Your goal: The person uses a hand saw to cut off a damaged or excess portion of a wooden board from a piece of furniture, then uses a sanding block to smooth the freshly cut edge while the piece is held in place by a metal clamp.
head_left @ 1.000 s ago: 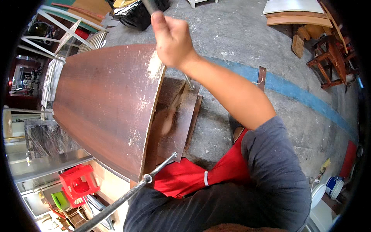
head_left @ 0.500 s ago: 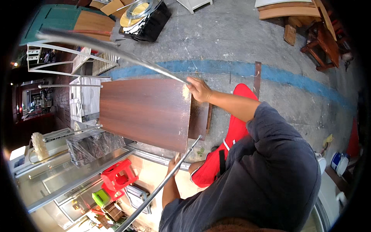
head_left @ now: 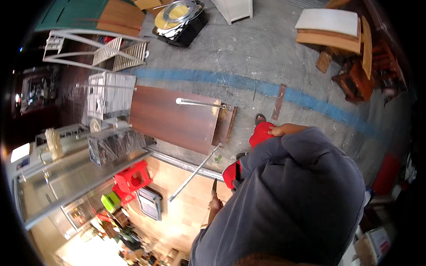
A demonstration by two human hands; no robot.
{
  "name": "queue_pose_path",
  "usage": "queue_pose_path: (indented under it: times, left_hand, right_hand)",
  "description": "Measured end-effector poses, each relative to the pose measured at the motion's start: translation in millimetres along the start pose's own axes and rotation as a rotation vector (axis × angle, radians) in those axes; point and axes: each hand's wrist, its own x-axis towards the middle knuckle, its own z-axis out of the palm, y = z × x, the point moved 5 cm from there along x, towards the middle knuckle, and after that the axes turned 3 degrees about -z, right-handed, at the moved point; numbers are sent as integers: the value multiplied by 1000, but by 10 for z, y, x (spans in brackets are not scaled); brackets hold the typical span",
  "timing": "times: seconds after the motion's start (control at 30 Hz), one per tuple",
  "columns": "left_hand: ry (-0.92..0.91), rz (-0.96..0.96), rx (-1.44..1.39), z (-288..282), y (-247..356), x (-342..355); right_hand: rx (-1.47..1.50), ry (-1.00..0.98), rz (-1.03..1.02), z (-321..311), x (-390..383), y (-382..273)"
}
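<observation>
A dark brown wooden panel [head_left: 173, 113] lies low in front of me, with slim metal legs standing up from its corners, like an upturned table. One metal leg [head_left: 202, 103] rises at its far right corner, and another metal leg [head_left: 193, 175] at its near right corner. My left hand [head_left: 215, 204] is closed around a thin, dark, pointed tool [head_left: 214, 185] whose exact kind I cannot make out. It is to the right of the near leg, apart from it. My right hand [head_left: 277, 130] rests on my red-clothed knee [head_left: 261, 135], fingers laid along the fabric, holding no tool.
Beyond the panel stand a white slatted unit [head_left: 108, 95] and a white metal frame [head_left: 95, 48]. A plastic-wrapped box [head_left: 116, 146] and red stools [head_left: 133, 175] are at the left. A metal floor track [head_left: 186, 166] runs past the panel. Stacked boards [head_left: 328, 37] sit far right.
My right hand has let go of the far right metal leg and come back to my knee. My left hand has drawn away from the panel's edge toward my body; the tool now shows.
</observation>
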Motion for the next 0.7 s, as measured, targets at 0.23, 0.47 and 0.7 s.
queue_pose_path:
  times: [0.23,0.47,0.7]
  left_hand:
    - [-243,300,80,936,204,-268]
    - [-326,194,-133,1764,247,-137]
    - [-247,-34,-599,2489,18,-424]
  right_hand:
    - [-115,483,-44,-822,-543,906]
    - [355,692,284,-1455,-1394,1684]
    - [228,618,170,-3276,-1284,875]
